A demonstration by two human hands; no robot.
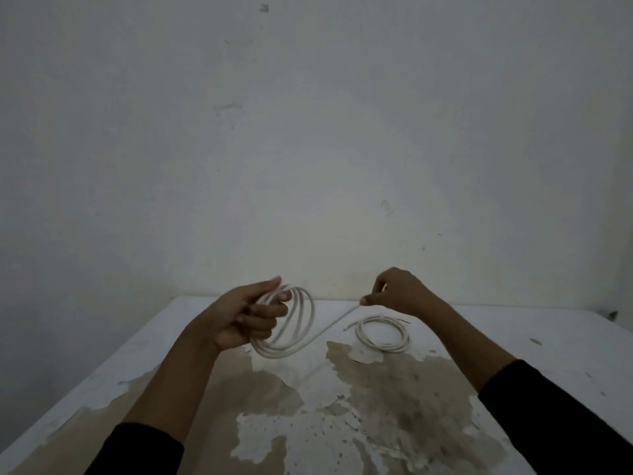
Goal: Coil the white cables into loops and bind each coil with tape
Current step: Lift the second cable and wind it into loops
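My left hand (248, 315) grips several loops of a white cable (301, 323), held upright above the table. A straight stretch of that cable runs up and to the right to my right hand (394, 291), which pinches it near its free end between thumb and fingers. A second white cable coil (382, 334) lies flat on the table, just below and slightly to the right of my right hand, with its two ends sticking out. I see no tape.
The table (342, 406) has a white top with large worn brown patches. Its far edge meets a plain pale wall (308, 149). Black sleeves cover both forearms near the bottom of the view.
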